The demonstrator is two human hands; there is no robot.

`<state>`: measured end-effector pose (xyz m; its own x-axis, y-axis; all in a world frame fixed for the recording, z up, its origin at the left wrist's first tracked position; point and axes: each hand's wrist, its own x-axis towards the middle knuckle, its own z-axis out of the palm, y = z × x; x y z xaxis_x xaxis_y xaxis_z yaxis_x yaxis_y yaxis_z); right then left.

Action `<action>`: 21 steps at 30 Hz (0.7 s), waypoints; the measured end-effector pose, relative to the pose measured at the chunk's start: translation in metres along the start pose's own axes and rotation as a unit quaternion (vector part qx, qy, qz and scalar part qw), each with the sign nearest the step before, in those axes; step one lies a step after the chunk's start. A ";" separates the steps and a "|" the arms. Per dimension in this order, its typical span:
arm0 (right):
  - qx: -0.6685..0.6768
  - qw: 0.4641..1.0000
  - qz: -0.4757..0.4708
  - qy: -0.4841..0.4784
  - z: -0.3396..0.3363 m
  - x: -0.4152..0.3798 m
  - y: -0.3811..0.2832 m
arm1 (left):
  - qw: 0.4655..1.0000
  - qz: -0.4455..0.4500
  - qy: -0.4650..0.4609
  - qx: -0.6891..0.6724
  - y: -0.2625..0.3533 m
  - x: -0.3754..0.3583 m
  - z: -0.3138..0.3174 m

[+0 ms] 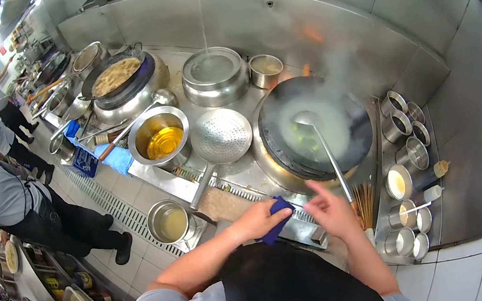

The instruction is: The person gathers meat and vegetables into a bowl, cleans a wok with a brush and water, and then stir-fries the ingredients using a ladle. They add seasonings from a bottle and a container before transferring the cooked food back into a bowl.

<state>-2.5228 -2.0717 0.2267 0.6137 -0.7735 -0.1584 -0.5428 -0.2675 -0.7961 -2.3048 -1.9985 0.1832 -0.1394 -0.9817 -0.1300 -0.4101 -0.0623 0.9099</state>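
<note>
My left hand (257, 219) is closed on a folded dark blue cloth (277, 224) in front of the stove edge. My right hand (334, 214) is open, fingers apart, at the near side of a wok (357, 130). The wok holds steaming whitish liquid with something green in it, partly blurred by steam. A ladle (327, 151) leans in the wok, its bowl in the liquid and its handle end close beside my right hand. A bamboo brush (364, 200) stands just right of that hand. A perforated strainer (222, 136) lies left of the wok.
Left stand a pot of yellow oil (134, 137), a second wok with food (93, 89) and a low pot of liquid (152, 223). Seasoning cups (399, 182) line the right side. A person in an apron (0, 193) stands at the left counter, others farther back.
</note>
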 end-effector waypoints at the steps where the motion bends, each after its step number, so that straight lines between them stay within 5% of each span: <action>1: -0.197 0.973 -0.014 0.116 -0.009 -0.001 -0.002 | 0.999 -0.033 0.029 -0.011 -0.007 -0.002 -0.005; 3: -0.414 0.883 -0.039 0.217 -0.022 -0.004 0.047 | 0.989 -0.060 0.109 -0.083 -0.041 -0.007 -0.011; 5: -0.436 0.869 0.149 0.179 -0.022 -0.013 0.071 | 0.973 -0.110 0.150 -0.135 -0.061 -0.019 -0.025; 7: -0.334 0.907 0.220 0.130 -0.031 -0.014 0.106 | 0.946 -0.160 0.184 -0.213 -0.081 -0.033 -0.036; 12: -0.359 0.884 0.214 0.211 -0.040 -0.001 0.085 | 0.874 -0.233 0.203 -0.376 -0.106 -0.069 -0.057; 15: -0.117 0.969 0.075 0.205 -0.052 0.040 0.094 | 0.856 -0.228 0.182 -0.426 -0.121 -0.083 -0.060; 16: 0.077 0.975 0.136 0.159 -0.046 0.056 0.031 | 0.856 -0.215 0.161 -0.442 -0.127 -0.086 -0.060; 21: 0.182 0.974 0.086 0.104 -0.021 0.184 -0.058 | 0.846 -0.237 0.188 -0.439 -0.144 -0.093 -0.065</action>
<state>-2.3904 -2.2110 0.2562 0.3826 -0.8983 -0.2159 -0.3643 0.0681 -0.9288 -2.1739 -1.9100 0.0897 0.2176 -0.7868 -0.5776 0.5111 -0.4123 0.7542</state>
